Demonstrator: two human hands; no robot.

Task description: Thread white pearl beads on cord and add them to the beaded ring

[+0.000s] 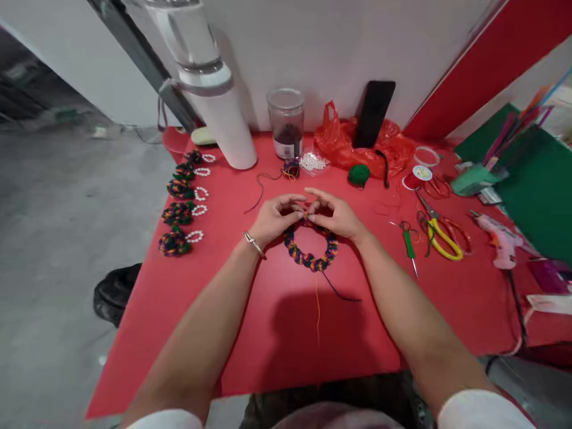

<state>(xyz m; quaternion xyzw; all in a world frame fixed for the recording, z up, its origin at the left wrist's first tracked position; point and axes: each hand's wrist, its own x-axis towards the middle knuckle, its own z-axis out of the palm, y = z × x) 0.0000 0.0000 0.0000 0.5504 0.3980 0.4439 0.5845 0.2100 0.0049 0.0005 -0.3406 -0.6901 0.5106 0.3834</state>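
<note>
Multicoloured yarn forms a ring on the red table, its far edge pinched between left hand and right hand; fingers hide that part, and the exact grip is unclear.

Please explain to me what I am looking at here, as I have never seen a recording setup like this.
There is no machine: these are a person's bare left hand and right hand. The single picture comes from a camera worn on the head, looking forward and down.

Both hands pinch the far edge of a multicoloured yarn ring on a red table. To the left lie five yarn pieces with bead loops; beyond the hands are a jar and green yarn; to the right, yellow-handled scissors and a glue gun.
</note>
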